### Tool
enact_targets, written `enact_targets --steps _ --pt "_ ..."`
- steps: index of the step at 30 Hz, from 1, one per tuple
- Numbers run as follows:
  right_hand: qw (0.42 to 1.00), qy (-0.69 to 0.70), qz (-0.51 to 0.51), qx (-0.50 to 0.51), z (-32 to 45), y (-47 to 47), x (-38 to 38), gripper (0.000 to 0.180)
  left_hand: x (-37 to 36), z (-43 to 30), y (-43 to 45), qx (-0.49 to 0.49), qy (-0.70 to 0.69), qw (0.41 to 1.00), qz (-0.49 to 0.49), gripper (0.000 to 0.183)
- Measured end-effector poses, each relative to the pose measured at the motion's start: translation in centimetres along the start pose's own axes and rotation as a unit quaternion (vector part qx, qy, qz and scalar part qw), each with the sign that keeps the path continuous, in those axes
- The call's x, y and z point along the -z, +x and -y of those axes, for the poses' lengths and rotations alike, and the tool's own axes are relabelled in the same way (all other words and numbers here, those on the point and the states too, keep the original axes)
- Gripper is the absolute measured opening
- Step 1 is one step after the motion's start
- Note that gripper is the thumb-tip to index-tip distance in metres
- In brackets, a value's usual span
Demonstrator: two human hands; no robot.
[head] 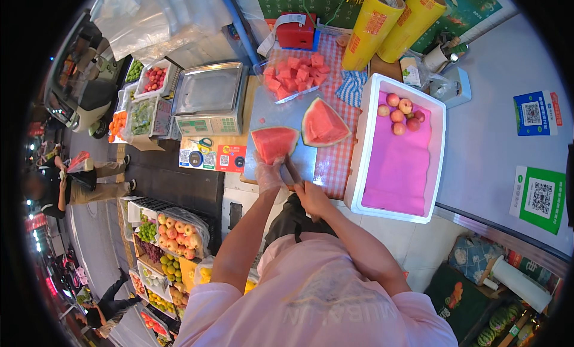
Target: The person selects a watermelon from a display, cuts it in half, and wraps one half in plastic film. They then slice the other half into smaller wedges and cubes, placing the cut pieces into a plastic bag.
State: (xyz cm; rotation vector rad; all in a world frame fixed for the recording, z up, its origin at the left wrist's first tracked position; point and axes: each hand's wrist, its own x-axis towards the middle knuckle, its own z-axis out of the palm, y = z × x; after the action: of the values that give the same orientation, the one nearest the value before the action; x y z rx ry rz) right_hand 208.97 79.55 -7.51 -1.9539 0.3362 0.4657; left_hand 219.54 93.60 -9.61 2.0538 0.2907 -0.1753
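Note:
My left hand, in a clear plastic glove, steadies a watermelon wedge at the near part of a grey cutting board. My bare right hand grips a knife, whose blade lies against the near right side of that wedge. To the right, a second watermelon piece rests partly on the board and partly over the checked cloth. Beyond them, a clear plastic tray is heaped with watermelon cubes. One small red scrap lies on the board.
A weighing scale stands left, with scissors before it. On the right is a white foam box holding several peaches. Yellow film rolls and a red label printer stand behind. Two people are in the street at left.

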Motion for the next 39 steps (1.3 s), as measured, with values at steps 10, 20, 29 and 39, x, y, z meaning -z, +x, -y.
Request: enact_targets --steps 10,20,29,39 --pt "0.989 0.031 0.017 -0.146 4.9 -8.4 8.6 0.044 -0.9 0.3 -3.7 -0.056 0.116 0.991 -0.02 0.081" --pt "0.99 -0.123 -0.072 0.011 7.8 -0.5 4.0 0.045 2.5 0.0 -1.3 -0.105 0.171 0.98 -0.006 0.056" --pt "0.991 -0.126 -0.05 0.005 8.0 0.9 2.2 0.043 2.1 -0.1 -1.8 -0.072 0.174 0.982 -0.007 0.029" --pt "0.988 -0.148 0.029 -0.013 4.6 -1.8 0.7 0.043 1.5 1.8 -1.3 -0.141 0.106 0.984 0.0 0.054"
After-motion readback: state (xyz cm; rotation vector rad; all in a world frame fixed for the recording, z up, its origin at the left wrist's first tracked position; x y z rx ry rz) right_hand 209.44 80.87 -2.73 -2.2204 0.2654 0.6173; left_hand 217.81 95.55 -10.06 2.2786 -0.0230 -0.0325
